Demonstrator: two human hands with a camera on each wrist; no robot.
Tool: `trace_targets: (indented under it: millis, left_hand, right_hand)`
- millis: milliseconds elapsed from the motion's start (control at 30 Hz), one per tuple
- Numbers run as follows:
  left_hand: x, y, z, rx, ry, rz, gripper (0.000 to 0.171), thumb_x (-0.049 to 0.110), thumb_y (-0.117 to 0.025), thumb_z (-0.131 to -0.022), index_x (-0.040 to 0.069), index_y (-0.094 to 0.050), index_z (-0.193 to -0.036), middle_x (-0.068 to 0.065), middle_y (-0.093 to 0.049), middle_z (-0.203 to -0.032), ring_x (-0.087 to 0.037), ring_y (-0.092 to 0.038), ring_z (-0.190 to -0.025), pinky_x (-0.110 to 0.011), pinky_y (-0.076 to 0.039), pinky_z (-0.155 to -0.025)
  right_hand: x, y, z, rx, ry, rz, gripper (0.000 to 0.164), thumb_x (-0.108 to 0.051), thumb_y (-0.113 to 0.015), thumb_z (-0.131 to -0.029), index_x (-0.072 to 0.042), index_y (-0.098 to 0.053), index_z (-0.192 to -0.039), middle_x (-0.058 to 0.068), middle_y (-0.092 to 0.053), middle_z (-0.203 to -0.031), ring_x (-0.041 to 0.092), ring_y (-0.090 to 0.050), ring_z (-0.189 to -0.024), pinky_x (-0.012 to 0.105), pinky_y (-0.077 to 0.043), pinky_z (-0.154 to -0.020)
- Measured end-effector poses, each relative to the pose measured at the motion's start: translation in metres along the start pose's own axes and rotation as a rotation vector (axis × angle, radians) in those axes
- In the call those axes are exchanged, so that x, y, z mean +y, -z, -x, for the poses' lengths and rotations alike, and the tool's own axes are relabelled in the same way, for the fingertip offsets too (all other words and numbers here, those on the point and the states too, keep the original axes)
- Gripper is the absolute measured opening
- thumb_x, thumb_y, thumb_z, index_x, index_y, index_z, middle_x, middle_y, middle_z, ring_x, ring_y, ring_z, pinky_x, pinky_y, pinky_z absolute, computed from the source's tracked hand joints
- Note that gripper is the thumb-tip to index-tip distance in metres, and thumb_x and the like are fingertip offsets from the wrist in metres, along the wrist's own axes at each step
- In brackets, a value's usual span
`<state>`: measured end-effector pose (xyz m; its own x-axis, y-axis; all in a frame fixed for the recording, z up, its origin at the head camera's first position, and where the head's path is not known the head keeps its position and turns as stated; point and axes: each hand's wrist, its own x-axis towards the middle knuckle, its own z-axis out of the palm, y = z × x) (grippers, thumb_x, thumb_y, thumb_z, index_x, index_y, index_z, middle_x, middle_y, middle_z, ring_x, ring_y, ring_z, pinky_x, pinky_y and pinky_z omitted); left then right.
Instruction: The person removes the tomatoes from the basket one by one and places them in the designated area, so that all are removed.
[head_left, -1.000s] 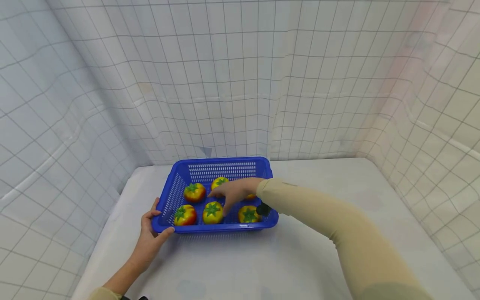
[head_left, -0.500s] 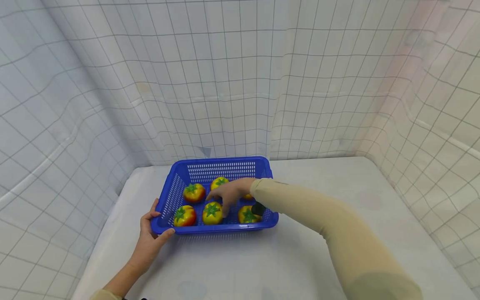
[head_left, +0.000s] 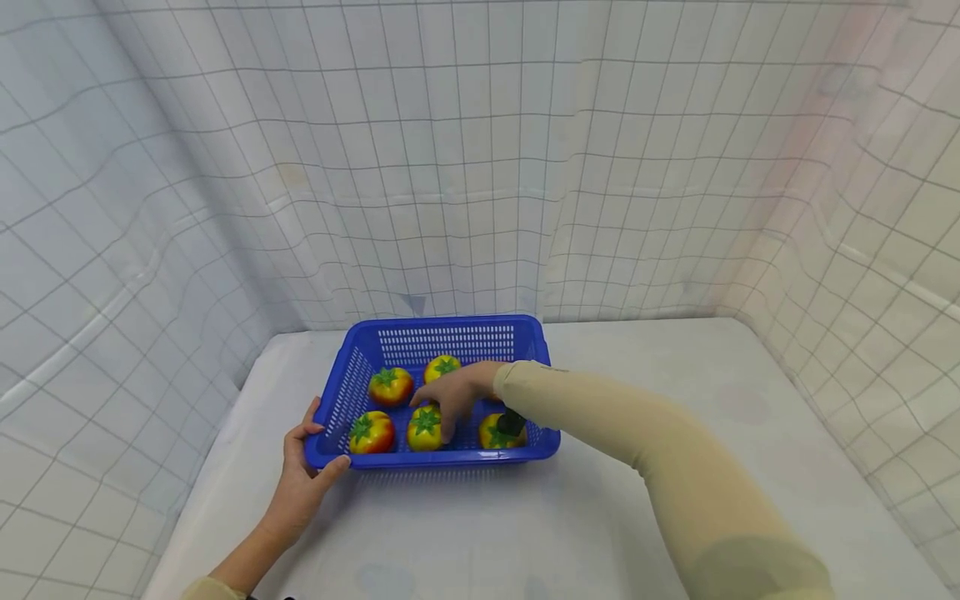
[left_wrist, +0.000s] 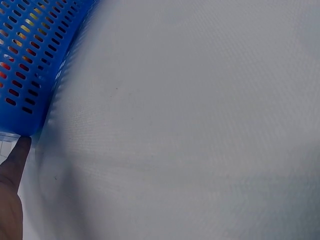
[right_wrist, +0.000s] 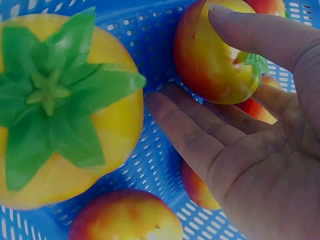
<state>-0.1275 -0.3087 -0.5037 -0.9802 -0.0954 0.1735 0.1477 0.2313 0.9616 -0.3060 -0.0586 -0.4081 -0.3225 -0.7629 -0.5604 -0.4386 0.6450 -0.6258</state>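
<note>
A blue plastic basket [head_left: 442, 458] holds several glossy yellow-red tomatoes with green star-shaped leaves. My left hand [head_left: 294, 492] grips its front left corner, thumb at the front rim, fingers over the left side. Inside the basket, my right hand [head_left: 452, 396] reaches over the front middle tomato [head_left: 424, 429]. In the right wrist view, the thumb overlaps a tomato [right_wrist: 215, 60] while the other fingers extend, fairly straight, on its far side. Another tomato [right_wrist: 55, 155] fills the left of that view. The right hand and forearm partly cover the tomatoes at the basket's right.
The basket stands on a white-covered table [head_left: 637, 358]. White curtains with a grid pattern [head_left: 450, 167] enclose the back and both sides. Two tomatoes lie at the basket's left, one behind [head_left: 391, 387] and one in front [head_left: 372, 432]. A sleeved right forearm [head_left: 622, 417] crosses the right rim.
My right hand has moved slightly left and lower, closer around the front middle tomato. The left hand keeps its hold on the basket corner, and the basket stays put.
</note>
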Motion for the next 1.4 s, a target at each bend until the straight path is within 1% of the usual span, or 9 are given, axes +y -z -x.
trace_targets:
  millis: [100, 267, 533, 867, 1133, 1267, 1400]
  left_hand:
    - [-0.0005, 0.0004, 0.0, -0.005, -0.005, -0.005, 0.052, 0.005, -0.058, -0.103, 0.015, -0.019, -0.135, 0.004, 0.002, -0.172, -0.038, -0.002, -0.154, -0.005, -0.034, -0.099]
    - [-0.0005, -0.0002, 0.0004, -0.008, -0.005, 0.009, 0.051, 0.004, -0.058, -0.102, 0.015, -0.02, -0.135, 0.004, 0.002, -0.172, -0.039, -0.001, -0.154, -0.006, -0.035, -0.099]
    - [-0.0006, 0.0001, 0.0009, -0.009, 0.0, 0.005, 0.052, 0.004, -0.058, -0.102, 0.017, -0.019, -0.134, 0.007, 0.003, -0.172, -0.039, -0.002, -0.154, -0.006, -0.035, -0.098]
    - [-0.0007, 0.0, 0.0011, -0.005, -0.007, -0.003, 0.052, 0.005, -0.058, -0.102, 0.014, -0.019, -0.135, 0.006, 0.002, -0.172, -0.04, -0.003, -0.154, -0.006, -0.035, -0.099]
    - [-0.0005, 0.0001, 0.0005, -0.01, -0.008, -0.01, 0.053, 0.005, -0.058, -0.102, 0.015, -0.018, -0.135, 0.006, 0.003, -0.172, -0.04, -0.002, -0.154, -0.006, -0.035, -0.098]
    - [-0.0012, 0.0002, 0.0008, -0.008, -0.017, -0.009, 0.053, 0.004, -0.058, -0.102, 0.013, -0.018, -0.136, 0.005, 0.003, -0.172, -0.04, -0.003, -0.154, -0.006, -0.035, -0.098]
    - [-0.002, 0.001, 0.001, -0.006, -0.011, -0.024, 0.053, 0.005, -0.058, -0.103, 0.013, -0.018, -0.136, 0.006, 0.002, -0.172, -0.04, -0.004, -0.154, -0.006, -0.035, -0.099]
  right_hand:
    - [-0.0001, -0.0004, -0.0022, -0.005, -0.013, -0.037, 0.079, -0.001, -0.078, -0.088, -0.018, -0.041, -0.155, 0.008, -0.039, -0.155, 0.02, -0.049, -0.126, 0.034, -0.057, -0.09]
    - [0.001, 0.0, -0.0043, -0.009, -0.029, -0.05, 0.077, 0.0, -0.078, -0.087, -0.019, -0.044, -0.153, 0.008, -0.041, -0.151, 0.021, -0.05, -0.124, 0.034, -0.057, -0.088]
    - [0.0023, 0.0016, -0.0042, -0.023, -0.027, -0.073, 0.072, 0.002, -0.077, -0.088, -0.021, -0.047, -0.149, 0.009, -0.039, -0.151, 0.022, -0.051, -0.123, 0.035, -0.058, -0.088]
    - [0.0036, 0.0032, -0.0054, -0.041, -0.011, -0.059, 0.069, 0.001, -0.077, -0.088, -0.022, -0.049, -0.147, 0.007, -0.042, -0.144, 0.02, -0.051, -0.118, 0.033, -0.057, -0.089]
    - [0.0047, 0.0032, -0.0046, -0.042, 0.004, -0.046, 0.067, -0.003, -0.08, -0.087, -0.023, -0.051, -0.144, 0.005, -0.046, -0.138, 0.018, -0.053, -0.115, 0.03, -0.057, -0.087]
    - [0.0051, 0.0025, -0.0047, -0.037, 0.013, -0.022, 0.066, -0.007, -0.082, -0.086, -0.022, -0.051, -0.143, 0.003, -0.048, -0.136, 0.018, -0.054, -0.113, 0.029, -0.057, -0.086]
    - [0.0053, 0.002, -0.0049, -0.023, 0.029, 0.019, 0.065, -0.011, -0.083, -0.086, -0.021, -0.051, -0.143, 0.003, -0.049, -0.133, 0.017, -0.054, -0.112, 0.027, -0.057, -0.084]
